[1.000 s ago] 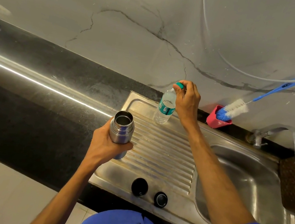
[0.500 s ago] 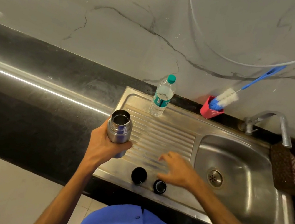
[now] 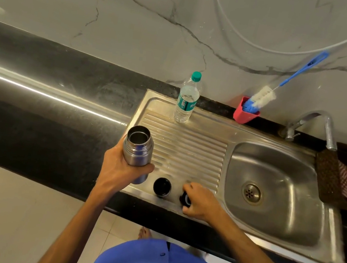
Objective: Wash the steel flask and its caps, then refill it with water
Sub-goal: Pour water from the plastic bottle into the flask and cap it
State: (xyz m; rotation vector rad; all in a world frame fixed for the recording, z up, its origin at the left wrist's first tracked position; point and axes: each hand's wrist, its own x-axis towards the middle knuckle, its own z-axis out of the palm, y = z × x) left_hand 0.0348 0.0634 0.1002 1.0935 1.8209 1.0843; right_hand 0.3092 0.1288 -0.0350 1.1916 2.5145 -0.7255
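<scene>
Open flask in one hand, cap being picked up with the other.

The left hand [image 3: 123, 169] wraps its fingers round the open-mouthed cylindrical steel flask [image 3: 137, 151], held upright over the ribbed steel drainboard [image 3: 189, 143] at its 9 o'clock edge. The right hand [image 3: 198, 202] curls thumb and fingers onto the small black inner stopper [image 3: 184, 199] at the board's 6 o'clock; the round black outer cap [image 3: 162, 187] stands just beside it, towards the flask. A clear plastic water bottle with a green lid [image 3: 187, 98] stands at 12 o'clock. I'd worry the wet stopper slips from that fingertip pinch and rolls towards the steel sink basin [image 3: 277, 192] at 3 o'clock, or the flask tips while attention is elsewhere.
</scene>
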